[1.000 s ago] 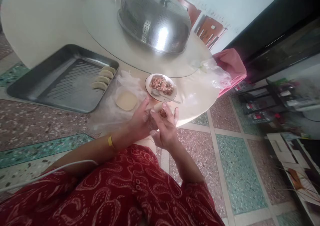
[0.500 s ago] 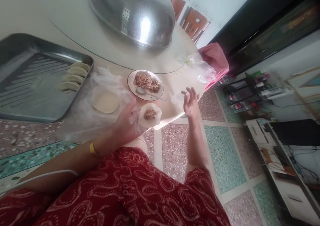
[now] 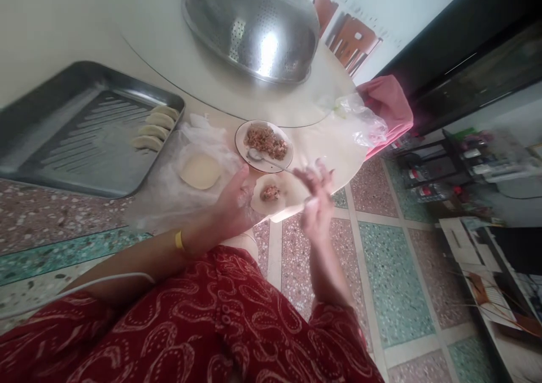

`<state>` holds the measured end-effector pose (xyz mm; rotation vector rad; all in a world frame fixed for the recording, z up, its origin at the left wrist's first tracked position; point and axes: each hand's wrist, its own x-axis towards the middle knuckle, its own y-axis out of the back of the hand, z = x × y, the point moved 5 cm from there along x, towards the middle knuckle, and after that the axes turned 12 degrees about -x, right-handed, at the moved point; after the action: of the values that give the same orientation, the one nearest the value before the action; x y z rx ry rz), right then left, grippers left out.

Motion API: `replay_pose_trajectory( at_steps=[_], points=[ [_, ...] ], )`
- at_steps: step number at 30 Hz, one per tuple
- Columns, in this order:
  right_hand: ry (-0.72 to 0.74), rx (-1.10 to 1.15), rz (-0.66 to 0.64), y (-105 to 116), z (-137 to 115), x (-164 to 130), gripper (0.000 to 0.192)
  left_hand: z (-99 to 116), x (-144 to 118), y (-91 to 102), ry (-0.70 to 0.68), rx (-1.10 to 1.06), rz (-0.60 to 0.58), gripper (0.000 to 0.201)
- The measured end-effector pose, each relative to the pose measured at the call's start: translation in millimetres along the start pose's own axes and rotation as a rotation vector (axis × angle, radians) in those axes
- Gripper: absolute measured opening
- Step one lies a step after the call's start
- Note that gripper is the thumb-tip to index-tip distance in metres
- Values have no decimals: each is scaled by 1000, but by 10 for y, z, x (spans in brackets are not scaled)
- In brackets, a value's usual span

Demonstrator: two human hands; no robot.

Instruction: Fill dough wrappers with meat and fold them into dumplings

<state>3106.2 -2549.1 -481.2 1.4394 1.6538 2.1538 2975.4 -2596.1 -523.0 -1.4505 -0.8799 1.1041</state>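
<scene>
The round cream-white table (image 3: 63,27) carries a raised turntable disc (image 3: 169,50) under a perforated steel dome cover (image 3: 254,27). Directly on the tabletop lie a rectangular steel tray (image 3: 63,140), crumpled clear plastic sheeting (image 3: 169,185), a small white plate of minced filling (image 3: 263,146) and a pink cloth (image 3: 387,109).

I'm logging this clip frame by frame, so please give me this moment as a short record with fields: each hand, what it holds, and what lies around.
left hand: left hand cradles an open wrapper with a dab of filling in the middle
right hand: right hand open, blurred, beside the wrapper, holding nothing
plate: plate of minced filling with a spoon in it, just beyond the hands
spare wrappers: round stack on clear plastic
tray: metal tray with three folded dumplings at its right end
table: domed metal cover on the turntable
</scene>
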Motion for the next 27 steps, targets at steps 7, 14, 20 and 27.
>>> replay_pose_trajectory(
  at_steps=[7, 14, 20, 27],
  points=[
    [190, -161, -50, -219, -716, -165, 52, 3, -57, 47, 107, -35, -50, 67],
    [255, -27, 6, -129, -862, -265, 51, 133, -114, 25, 52, -59, -67, 61],
    [200, -12, -62, -124, -862, -314, 54, 135, -140, -37, 32, -20, -30, 63],
    [231, 11, -38, -71, -912, -353, 50, 88, -145, -15, 60, -34, -4, 59]
  ],
)
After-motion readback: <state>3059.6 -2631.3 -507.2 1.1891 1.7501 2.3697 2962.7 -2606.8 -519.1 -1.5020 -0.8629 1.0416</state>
